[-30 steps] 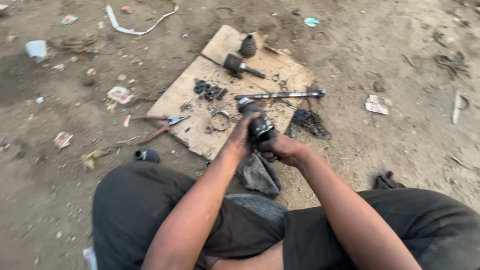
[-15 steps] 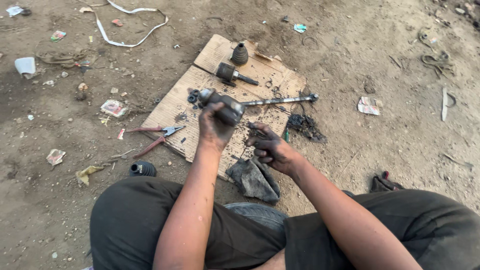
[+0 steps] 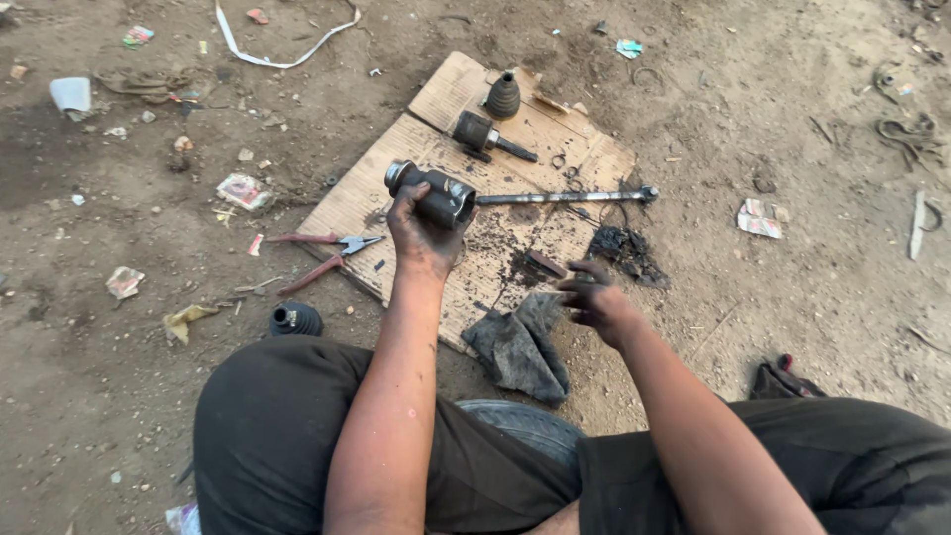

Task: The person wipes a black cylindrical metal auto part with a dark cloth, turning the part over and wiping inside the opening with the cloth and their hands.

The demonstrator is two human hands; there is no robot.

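Greasy steel joint housing (image 3: 428,192) sits clamped in the left hand (image 3: 424,236), pressed down on the board (image 3: 396,188) — its shaft (image 3: 565,197) runs off to the right of the fist. Red-handled pliers (image 3: 319,258) lie just left of that hand. The right hand (image 3: 594,297) hovers with blackened fingers loosely spread, gripping nothing — a dark rag (image 3: 517,345) just below it, a clump of grease (image 3: 624,250) just above.

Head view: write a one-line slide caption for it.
Seated on dirt, left hand grips a greasy metal joint housing over a cardboard sheet; right hand hovers near a dark rag.
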